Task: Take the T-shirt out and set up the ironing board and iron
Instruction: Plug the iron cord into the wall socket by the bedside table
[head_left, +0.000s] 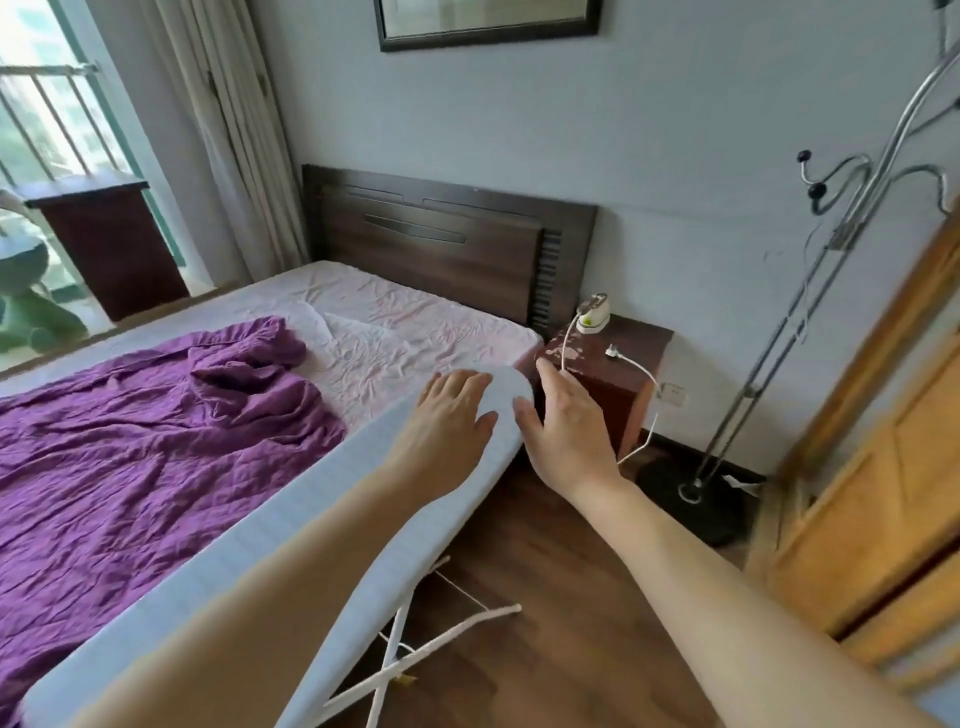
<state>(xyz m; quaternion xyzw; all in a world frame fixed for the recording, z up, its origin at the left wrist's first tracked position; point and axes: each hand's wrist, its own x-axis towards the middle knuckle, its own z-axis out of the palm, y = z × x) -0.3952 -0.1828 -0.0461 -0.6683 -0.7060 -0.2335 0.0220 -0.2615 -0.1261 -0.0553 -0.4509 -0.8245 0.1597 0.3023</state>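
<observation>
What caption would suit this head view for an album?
Both hands, left and right, steady the ironing board beside the bed; the iron waits on the nightstand.

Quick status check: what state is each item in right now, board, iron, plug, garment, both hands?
Ironing board: unfolded, standing on crossed legs beside the bed.
Iron: upright on the nightstand.
Plug: unplugged, lying on the nightstand.
Purple garment: spread out, wrinkled, on the bed.
Left hand: flat on the board's tip.
Right hand: open, at the board's edge.
</observation>
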